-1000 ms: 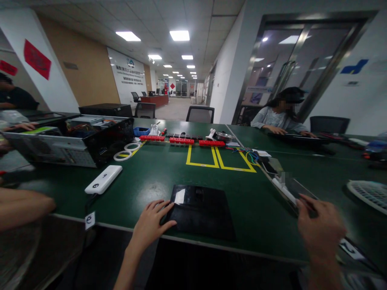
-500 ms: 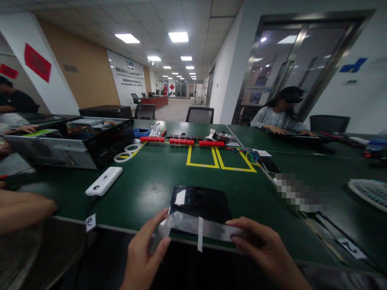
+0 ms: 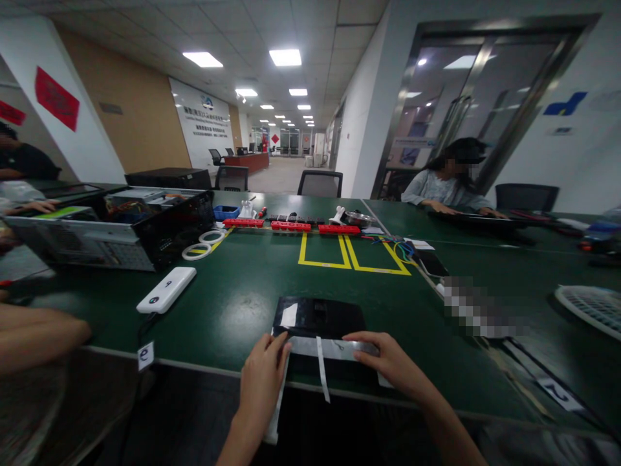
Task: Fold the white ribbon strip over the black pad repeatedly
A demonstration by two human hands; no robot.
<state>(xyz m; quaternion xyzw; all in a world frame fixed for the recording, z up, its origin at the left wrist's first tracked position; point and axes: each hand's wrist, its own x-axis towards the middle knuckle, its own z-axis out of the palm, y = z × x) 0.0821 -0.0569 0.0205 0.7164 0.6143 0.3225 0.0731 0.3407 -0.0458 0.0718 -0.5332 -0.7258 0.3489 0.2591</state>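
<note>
A flat black panel (image 3: 334,317) with a pale sticker lies near the table's front edge. Across its near part runs a shiny, grey translucent strip (image 3: 334,349); its exact kind cannot be made out. My left hand (image 3: 262,372) pinches the strip's left end, against the panel's left side. At the other end, my right hand (image 3: 383,355) grips it between thumb and fingers. A narrow white tab (image 3: 323,369) crosses the strip's middle and hangs toward the edge. Below my left hand, a pale band (image 3: 275,414) dangles past the table edge.
A white power bank (image 3: 166,290) with a cable lies left, before an open computer case (image 3: 111,226). Red racks (image 3: 291,226) line the back near yellow tape outlines (image 3: 325,264). Another person's forearm (image 3: 39,336) rests at left; a person (image 3: 451,178) sits far right.
Both hands have moved inward and the right also slightly upward, bringing the strip down against the panel. The white tab now slants, and a pale band shows under my left hand.
</note>
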